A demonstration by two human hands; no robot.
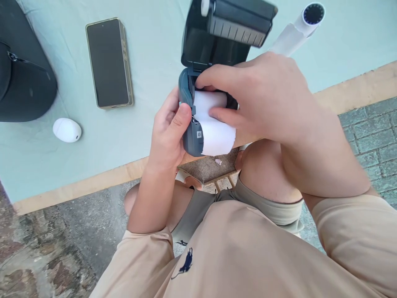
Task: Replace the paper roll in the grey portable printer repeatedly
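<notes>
Surface: pale green table cloth (149, 54) over a wooden edge, stone paving below.
Left side: black bag (21, 74), white oval gadget (67, 130), phone (109, 63).
Left hand (169, 132): grasps the printer (190, 124), lid open.
Paper roll (211, 111): seated in printer.
Right hand (263, 99): fingers pinch the roll.
Far right: spare roll (307, 18).

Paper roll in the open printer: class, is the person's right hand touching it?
Touching. The head view shows the right hand with fingertips pressed on the white paper roll seated in the printer.
</notes>
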